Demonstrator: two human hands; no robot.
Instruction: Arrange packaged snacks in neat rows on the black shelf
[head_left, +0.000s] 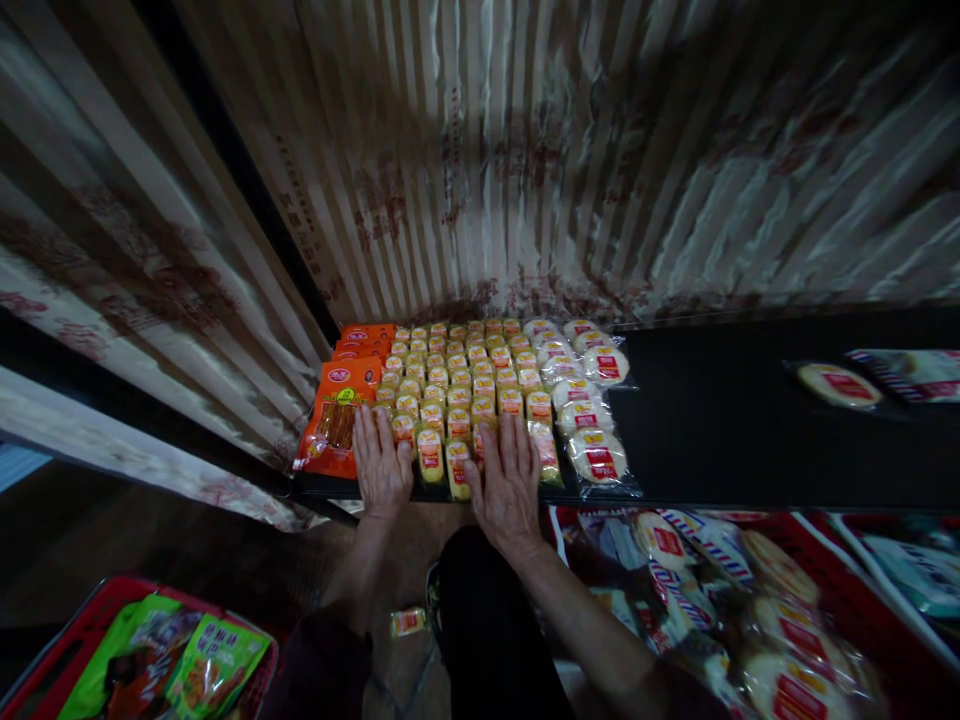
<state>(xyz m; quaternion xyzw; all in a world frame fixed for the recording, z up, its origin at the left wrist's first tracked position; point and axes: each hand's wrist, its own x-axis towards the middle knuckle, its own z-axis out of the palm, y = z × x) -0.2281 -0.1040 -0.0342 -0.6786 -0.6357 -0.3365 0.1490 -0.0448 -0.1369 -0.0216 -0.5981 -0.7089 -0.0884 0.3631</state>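
Note:
Rows of small yellow wrapped cakes [457, 395] cover the left part of a black shelf [705, 440]. My left hand [381, 465] lies with fingers stretched at the front left of these rows, beside an orange snack packet [337, 410]. Over the front cakes, further right, rests my right hand [506, 480], its fingers extended and slightly apart. Neither hand grips anything. Round white wrapped crackers [596, 455] overlap in two columns to the right of the cakes.
On the shelf's right lie a single round packet [840, 385] and a striped packet [911, 373]. Below are a red basket [97, 610] of snack bags at left, a red crate [885, 590] of packets at right, and one small packet [408, 622] on the floor.

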